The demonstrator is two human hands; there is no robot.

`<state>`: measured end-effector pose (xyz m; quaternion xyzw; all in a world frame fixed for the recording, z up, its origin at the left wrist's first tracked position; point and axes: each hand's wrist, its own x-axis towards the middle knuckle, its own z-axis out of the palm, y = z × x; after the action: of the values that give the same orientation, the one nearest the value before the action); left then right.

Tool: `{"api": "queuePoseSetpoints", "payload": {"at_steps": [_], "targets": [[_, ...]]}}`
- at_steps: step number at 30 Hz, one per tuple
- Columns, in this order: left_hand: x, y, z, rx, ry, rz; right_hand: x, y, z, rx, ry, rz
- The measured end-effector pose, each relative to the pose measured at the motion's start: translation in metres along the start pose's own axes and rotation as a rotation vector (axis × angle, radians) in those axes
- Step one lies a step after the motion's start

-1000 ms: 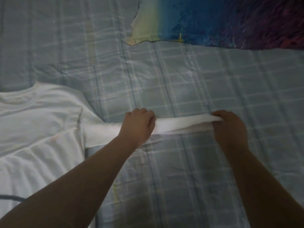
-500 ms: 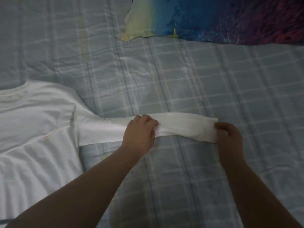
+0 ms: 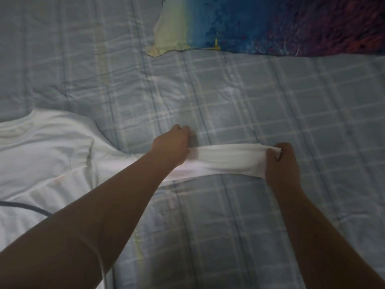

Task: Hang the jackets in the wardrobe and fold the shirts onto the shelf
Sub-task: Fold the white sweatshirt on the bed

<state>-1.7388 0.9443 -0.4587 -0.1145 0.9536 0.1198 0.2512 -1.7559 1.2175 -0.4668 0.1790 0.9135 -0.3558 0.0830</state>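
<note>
A white long-sleeved shirt (image 3: pixel 45 155) lies flat on the bed at the left, its collar toward the far side. One sleeve (image 3: pixel 225 161) stretches out to the right across the bedcover. My left hand (image 3: pixel 171 147) rests on the sleeve near its middle, fingers curled over its far edge. My right hand (image 3: pixel 283 163) pinches the cuff end of the sleeve and holds it slightly raised. The shirt's lower part runs out of view at the left.
The bed is covered by a pale blue checked quilt (image 3: pixel 229 90). A pillow (image 3: pixel 270 24) with a yellow, blue and purple print lies at the far right. A dark cable (image 3: pixel 25 206) crosses the shirt at the lower left.
The sleeve has been spread wider and flatter between my hands. My left hand has shifted toward the sleeve's far edge, while the right hand keeps hold of the cuff.
</note>
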Motion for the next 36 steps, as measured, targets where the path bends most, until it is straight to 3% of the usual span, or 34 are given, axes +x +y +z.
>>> {"api": "queuePoseSetpoints", "payload": {"at_steps": [3,7,9,14,18,24,28,29,31,34,36], "targets": [[-0.002,0.002,0.004,0.005,0.044,0.021,-0.008,0.002,-0.001,0.011,0.031,-0.070],[-0.005,0.011,0.004,-0.175,0.430,0.033,-0.014,0.008,-0.005,0.041,0.082,-0.114],[-0.002,0.020,0.005,-0.216,0.506,0.092,-0.014,0.013,-0.006,0.045,0.106,-0.109],[0.000,0.034,0.033,-0.105,0.328,0.098,-0.013,0.030,-0.003,-0.064,0.057,-0.029],[-0.023,0.036,0.063,-0.024,0.528,0.172,-0.012,0.036,-0.001,-0.083,0.035,-0.027],[-0.040,0.036,0.102,0.118,0.227,0.237,-0.013,0.032,-0.002,-0.032,0.035,0.037],[-0.040,0.040,0.087,0.089,0.212,0.240,-0.023,0.015,-0.009,0.089,0.021,0.039],[-0.045,0.043,0.078,-0.018,0.262,0.260,-0.028,0.006,-0.010,0.125,0.019,0.018],[-0.064,0.055,0.056,-0.497,0.355,0.261,-0.045,-0.018,-0.011,0.214,-0.009,-0.041],[-0.095,0.069,0.012,-1.498,0.095,-0.055,-0.080,-0.060,-0.007,0.548,-0.263,-0.123],[-0.104,0.053,-0.005,-1.869,-0.055,-0.263,-0.105,-0.079,0.002,0.617,-0.454,-0.220]]}}
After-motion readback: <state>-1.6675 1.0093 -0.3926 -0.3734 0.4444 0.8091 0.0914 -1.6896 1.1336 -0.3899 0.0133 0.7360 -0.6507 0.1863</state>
